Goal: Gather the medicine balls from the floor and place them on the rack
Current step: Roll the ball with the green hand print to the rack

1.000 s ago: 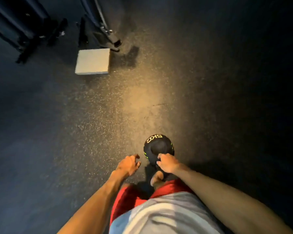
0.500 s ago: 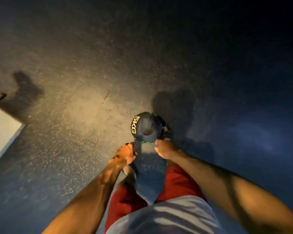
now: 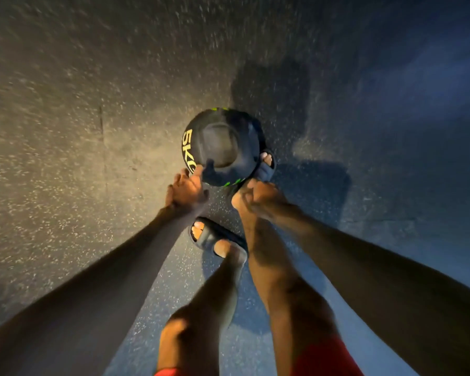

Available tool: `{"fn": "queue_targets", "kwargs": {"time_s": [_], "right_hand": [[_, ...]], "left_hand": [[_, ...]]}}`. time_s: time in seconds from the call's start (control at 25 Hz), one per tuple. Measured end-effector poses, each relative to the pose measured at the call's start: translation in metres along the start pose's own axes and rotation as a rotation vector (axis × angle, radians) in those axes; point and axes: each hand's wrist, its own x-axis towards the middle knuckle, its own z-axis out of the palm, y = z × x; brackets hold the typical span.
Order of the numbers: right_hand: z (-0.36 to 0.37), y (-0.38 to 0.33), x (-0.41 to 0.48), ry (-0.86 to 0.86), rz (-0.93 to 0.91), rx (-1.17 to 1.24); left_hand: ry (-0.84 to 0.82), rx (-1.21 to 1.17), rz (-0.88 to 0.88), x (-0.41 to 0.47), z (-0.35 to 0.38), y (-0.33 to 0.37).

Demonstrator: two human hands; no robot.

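A black medicine ball (image 3: 220, 147) with yellow "5KG" lettering and green marks sits low over the speckled floor, right in front of my feet. My left hand (image 3: 187, 191) reaches to its near-left side, and the straight fingertips touch the ball by the lettering. My right hand (image 3: 258, 196) is at the ball's near-right edge with its fingers curled against it. Whether the ball rests on the floor or is lifted off it cannot be told. No rack is in view.
My right foot in a dark slide sandal (image 3: 267, 161) sits just right of the ball, partly under it. My left sandal (image 3: 209, 234) is behind the hands. Dark speckled rubber floor (image 3: 65, 131) spreads all around, lit warm at left and in shadow at right.
The view has dropped much closer to the ball and turned, so the white block and the equipment are gone from view. My left hand has come forward and now touches the ball.
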Motion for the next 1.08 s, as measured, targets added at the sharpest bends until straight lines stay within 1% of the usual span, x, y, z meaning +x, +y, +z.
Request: {"fn": "queue_targets", "kwargs": {"time_s": [0.08, 0.2, 0.28, 0.32, 0.44, 0.56, 0.6, 0.72, 0.8, 0.88, 0.96, 1.0, 1.04, 1.08], "right_hand": [[0.022, 0.015, 0.041, 0.046, 0.018, 0.071], [0.043, 0.034, 0.084, 0.115, 0.072, 0.150], [0.055, 0.041, 0.105, 0.096, 0.110, 0.138], [0.060, 0.041, 0.112, 0.096, 0.094, 0.130], [0.079, 0.036, 0.125, 0.195, -0.023, 0.138], [0.072, 0.035, 0.133, 0.254, -0.074, 0.219], [0.066, 0.032, 0.134, 0.261, -0.100, 0.243], [0.044, 0.023, 0.142, 0.282, -0.194, 0.311], [0.021, 0.009, 0.155, 0.309, -0.227, 0.323], [-0.015, -0.010, 0.179, 0.325, -0.259, 0.335], [-0.059, -0.036, 0.209, 0.320, -0.290, 0.323], [-0.083, -0.052, 0.227, 0.311, -0.282, 0.304], [-0.105, -0.071, 0.246, 0.301, -0.262, 0.295], [-0.123, -0.090, 0.263, 0.301, -0.237, 0.300]], "left_hand": [[0.056, 0.038, 0.038, 0.037, 0.026, 0.003], [0.052, 0.206, 0.144, 0.073, 0.058, -0.007], [0.105, 0.296, 0.211, 0.094, 0.075, -0.020], [0.153, 0.317, 0.226, 0.101, 0.081, -0.026], [0.346, 0.194, 0.277, 0.122, 0.086, -0.038], [0.405, 0.099, 0.390, 0.142, 0.074, -0.041], [0.413, 0.092, 0.399, 0.146, 0.067, -0.041], [0.393, 0.031, 0.338, 0.160, 0.051, -0.046], [0.352, -0.079, 0.310, 0.177, 0.033, -0.048], [0.323, -0.340, 0.256, 0.205, 0.006, -0.044], [0.283, -0.579, 0.114, 0.237, -0.022, -0.036], [0.298, -0.640, 0.058, 0.249, -0.032, -0.032], [0.314, -0.649, 0.041, 0.254, -0.040, -0.029], [0.323, -0.599, 0.072, 0.254, -0.043, -0.027]]}}
